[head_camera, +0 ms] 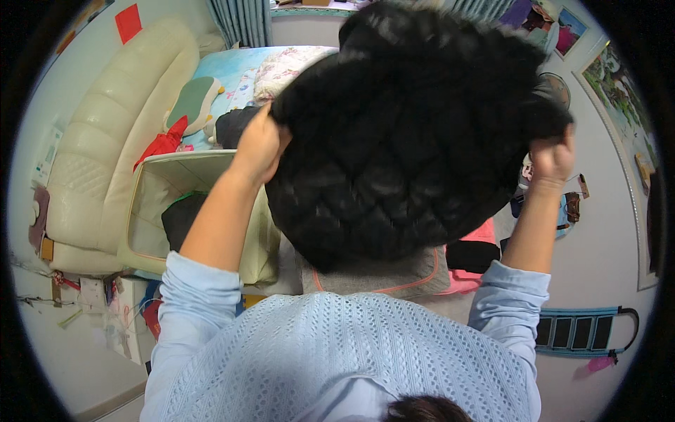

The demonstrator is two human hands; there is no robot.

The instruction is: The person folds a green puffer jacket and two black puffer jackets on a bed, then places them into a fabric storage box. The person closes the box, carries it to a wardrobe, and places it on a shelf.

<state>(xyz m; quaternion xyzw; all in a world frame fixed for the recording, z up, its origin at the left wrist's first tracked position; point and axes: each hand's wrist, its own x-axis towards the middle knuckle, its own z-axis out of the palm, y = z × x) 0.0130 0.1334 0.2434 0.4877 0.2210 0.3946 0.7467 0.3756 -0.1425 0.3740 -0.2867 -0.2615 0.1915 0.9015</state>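
Observation:
Both my hands hold up a large black quilted garment (401, 147), perhaps a padded jacket, in front of me. My left hand (261, 142) grips its left edge, and my right hand (552, 158) grips the right edge. The garment is spread between them and partly blurred. Below it lies a grey fabric piece (379, 271) with an orange-pink trim line, mostly covered from view. Beside my left forearm stands a pale yellow-green fabric storage box (258, 248) with a framed opening. A dark cloth item with a green edge (182, 219) is inside it.
A cream padded headboard (111, 142) lines the left side of the bed. On the blue sheet (227, 63) lie a green cushion (192, 103) and a red cloth (166, 140). Pink and black folded cloth (472, 256) lies to the right. A hanging organizer (577, 329) is on the right wall.

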